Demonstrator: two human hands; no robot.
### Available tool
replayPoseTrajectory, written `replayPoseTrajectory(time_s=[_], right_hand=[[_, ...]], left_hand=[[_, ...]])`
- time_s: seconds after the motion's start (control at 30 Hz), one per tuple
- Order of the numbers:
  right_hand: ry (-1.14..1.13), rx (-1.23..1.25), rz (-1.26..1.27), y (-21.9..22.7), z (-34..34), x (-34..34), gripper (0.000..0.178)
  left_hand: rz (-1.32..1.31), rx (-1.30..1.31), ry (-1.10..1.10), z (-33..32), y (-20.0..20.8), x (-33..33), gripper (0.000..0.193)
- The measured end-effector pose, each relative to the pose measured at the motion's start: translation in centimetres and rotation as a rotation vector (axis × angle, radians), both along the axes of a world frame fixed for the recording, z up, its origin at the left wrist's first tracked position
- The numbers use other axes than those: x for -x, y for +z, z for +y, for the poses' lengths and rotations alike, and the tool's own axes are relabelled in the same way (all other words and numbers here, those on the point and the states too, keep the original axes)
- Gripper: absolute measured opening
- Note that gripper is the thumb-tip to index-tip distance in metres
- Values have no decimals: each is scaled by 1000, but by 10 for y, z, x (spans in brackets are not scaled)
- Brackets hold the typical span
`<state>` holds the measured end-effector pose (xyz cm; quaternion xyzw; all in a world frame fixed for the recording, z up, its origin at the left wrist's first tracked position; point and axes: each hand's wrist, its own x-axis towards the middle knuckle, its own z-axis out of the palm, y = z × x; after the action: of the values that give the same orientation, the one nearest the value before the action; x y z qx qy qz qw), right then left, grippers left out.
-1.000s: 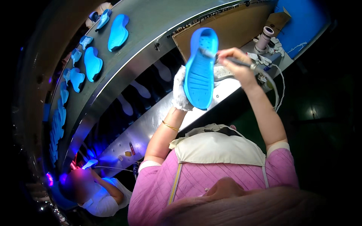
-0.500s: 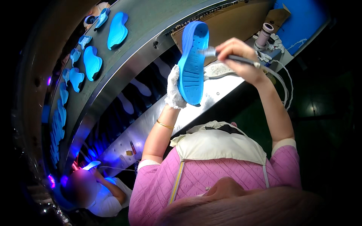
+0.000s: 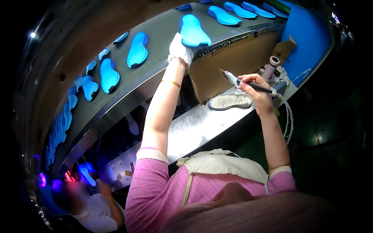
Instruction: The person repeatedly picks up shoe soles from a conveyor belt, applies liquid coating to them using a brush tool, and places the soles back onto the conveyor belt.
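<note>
My left hand [image 3: 180, 50], in a white glove, reaches far forward and grips a blue shoe sole [image 3: 193, 32] by its near left edge, at the dark conveyor belt [image 3: 157, 58]. Whether the sole touches the belt I cannot tell; the glove hides the fingertips. My bare right hand [image 3: 259, 95] is closed around the black handle of a brush [image 3: 230, 77], its pale bristles pointing left. From the handle's rear end runs a pale hose [image 3: 288, 112]. Below the brush, a whitish sole-shaped piece with a dark rim [image 3: 231, 101] lies on the metal ledge.
Several blue soles [image 3: 138, 49] lie along the curved belt. A cardboard sheet [image 3: 229, 58] stands under its edge. At the right are a pink bottle [image 3: 271, 68] and a blue panel [image 3: 309, 42]. Another person [image 3: 97, 209] works at lower left beside the metal ledge [image 3: 190, 124].
My left hand has carried the blue sole forward and up to the belt. My right hand has drawn the brush off the sole and lowered it. Soles on the belt have shifted right.
</note>
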<state>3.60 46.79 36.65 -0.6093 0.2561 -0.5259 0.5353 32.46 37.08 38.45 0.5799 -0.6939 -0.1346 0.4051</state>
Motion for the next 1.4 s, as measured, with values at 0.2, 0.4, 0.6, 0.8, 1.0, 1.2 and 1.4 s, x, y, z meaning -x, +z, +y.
replayPoseTrajectory(time_s=[0.2,0.4,0.6,0.8,1.0,1.2,1.4], right_hand=[[-5,-71,70,-33,7,20,11],[58,-235,27,-52,12,0,23],[72,-170,57,-54,18,-10,21],[15,-223,-3,-54,18,-17,20],[34,-246,-74,-56,27,-21,18],[117,-196,-48,-44,45,-33,19],[11,19,85,-31,44,-52,17]], left_hand=[[-327,533,190,28,-2,-30,56],[-461,171,532,111,-8,-149,28],[-342,601,434,181,12,-108,15],[768,900,-68,228,63,-97,45],[1208,193,-490,194,12,-34,50],[1943,-581,-730,205,-94,33,100],[1957,-486,-510,202,-85,86,98]])
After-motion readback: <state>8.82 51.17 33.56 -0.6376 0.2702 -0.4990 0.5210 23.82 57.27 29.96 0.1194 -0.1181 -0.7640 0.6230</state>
